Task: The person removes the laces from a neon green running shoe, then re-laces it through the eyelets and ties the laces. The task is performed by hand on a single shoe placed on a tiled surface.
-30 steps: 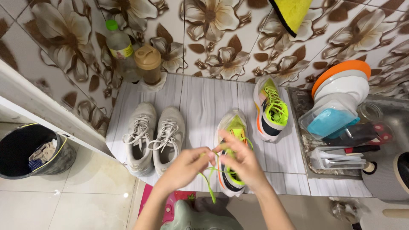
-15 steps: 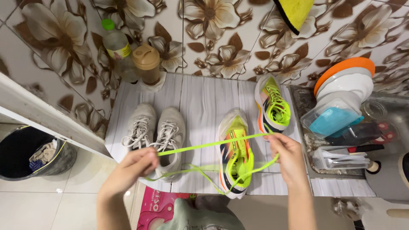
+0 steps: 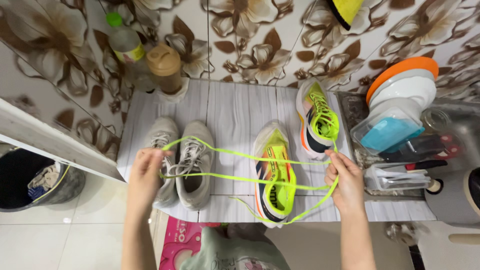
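A neon yellow shoe (image 3: 274, 172) with orange and dark side panels lies toe-away on the white counter (image 3: 235, 115). Its neon green lace (image 3: 235, 167) is stretched wide in long loops across the counter. My left hand (image 3: 145, 172) grips the lace's left end over the grey sneakers (image 3: 181, 160). My right hand (image 3: 345, 182) grips the lace's right end beside the shoe. The matching neon shoe (image 3: 316, 120), laced, lies further back on the right.
A plastic bottle (image 3: 125, 50) and a tan shaker cup (image 3: 165, 67) stand at the back left by the flowered tile wall. A dish rack (image 3: 405, 130) with plates and containers sits to the right. A dark bin (image 3: 35, 180) stands on the floor left.
My hands have moved from together over the shoe to far apart, drawing the lace out wide. In the last half second my left hand rose a little and the loops lengthened.
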